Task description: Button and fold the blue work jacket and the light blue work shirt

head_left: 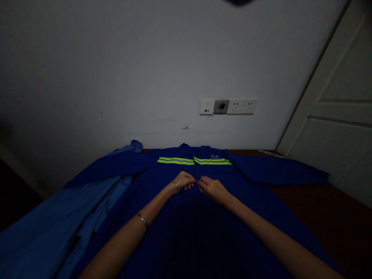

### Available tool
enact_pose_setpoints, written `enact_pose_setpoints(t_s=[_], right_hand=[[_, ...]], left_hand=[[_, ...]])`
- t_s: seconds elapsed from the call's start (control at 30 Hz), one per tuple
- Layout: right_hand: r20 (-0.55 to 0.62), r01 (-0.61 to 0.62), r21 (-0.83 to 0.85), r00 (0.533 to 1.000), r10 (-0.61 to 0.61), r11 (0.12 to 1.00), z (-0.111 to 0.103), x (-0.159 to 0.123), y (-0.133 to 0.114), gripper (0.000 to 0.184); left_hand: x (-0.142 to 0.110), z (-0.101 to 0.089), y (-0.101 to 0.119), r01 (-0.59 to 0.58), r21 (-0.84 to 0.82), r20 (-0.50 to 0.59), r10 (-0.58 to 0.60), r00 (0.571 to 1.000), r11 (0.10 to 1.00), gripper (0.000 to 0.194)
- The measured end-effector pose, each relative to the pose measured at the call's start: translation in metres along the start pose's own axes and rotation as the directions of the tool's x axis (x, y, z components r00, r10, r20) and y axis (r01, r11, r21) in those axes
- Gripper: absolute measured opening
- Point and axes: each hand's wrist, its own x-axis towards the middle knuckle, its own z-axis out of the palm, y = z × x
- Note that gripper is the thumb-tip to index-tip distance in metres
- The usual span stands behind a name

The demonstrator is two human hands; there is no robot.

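A dark blue work jacket (250, 199) lies spread out with its sleeves stretched to both sides. Yellow-green reflective strips (176, 160) with a grey middle line cross its chest, and small white lettering shows above the right strip. At the jacket's front opening, just below the strips, my left hand (185, 181) pinches the fabric edge, with a bracelet at its wrist. Close beside it, my right hand (211, 188) is pinched on the opposite edge. The fingertips almost meet; whatever small detail lies between them is too dark to make out.
A lighter blue garment (55, 224) lies on the left, partly under the jacket's sleeve. The dark reddish-brown surface (328, 217) shows at right. Behind stands a pale wall (130, 77) with sockets (241, 107). A white panelled door (340, 128) is at far right.
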Motion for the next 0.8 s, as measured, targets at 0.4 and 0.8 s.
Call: enact_pose_setpoints(t_s=[0.4,0.8], right_hand=[[0.035,-0.002,0.038,0.999,0.0,0.999,-0.003,-0.002,0.0,0.018],[0.093,-0.272,0.509,0.961,0.262,0.817,-0.013,0.083,-0.002,0.017]], left_hand=[[0.011,-0.021,-0.008,0.009,-0.009,-0.026,-0.009,1.0,1.0,0.012],[0.01,-0.115,-0.027,0.29,0.241,-0.56,-0.112,0.821,0.926,0.014]])
